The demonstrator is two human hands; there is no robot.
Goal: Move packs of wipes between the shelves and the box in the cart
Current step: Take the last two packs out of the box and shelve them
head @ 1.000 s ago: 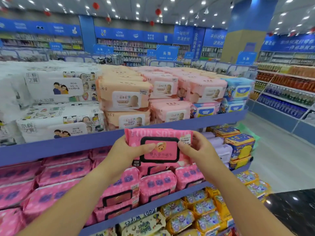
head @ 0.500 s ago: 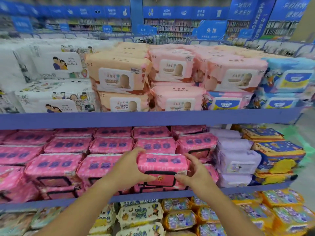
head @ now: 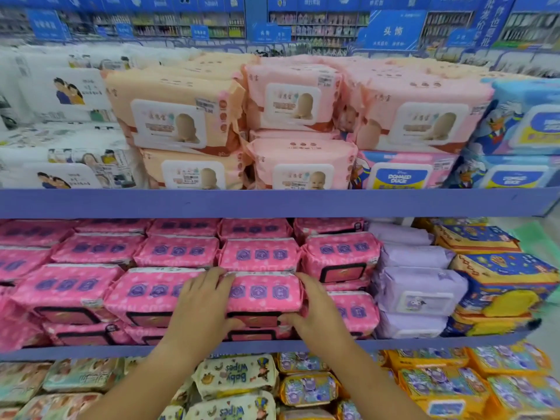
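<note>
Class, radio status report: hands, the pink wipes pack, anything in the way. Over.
Grip: left hand and right hand hold pink pack by its ends. It rests on a pink stack, middle shelf. Neighbouring packs close both sides.

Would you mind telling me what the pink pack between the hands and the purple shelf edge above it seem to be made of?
The pink wipes pack looks like soft, glossy printed plastic film: it wrinkles and bulges. The purple shelf edge looks rigid, matt, perhaps painted metal or board; I cannot tell which.

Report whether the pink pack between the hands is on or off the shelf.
On the shelf: the pink pack rests on a stacked pack, left hand and right hand gripping its ends.
</note>
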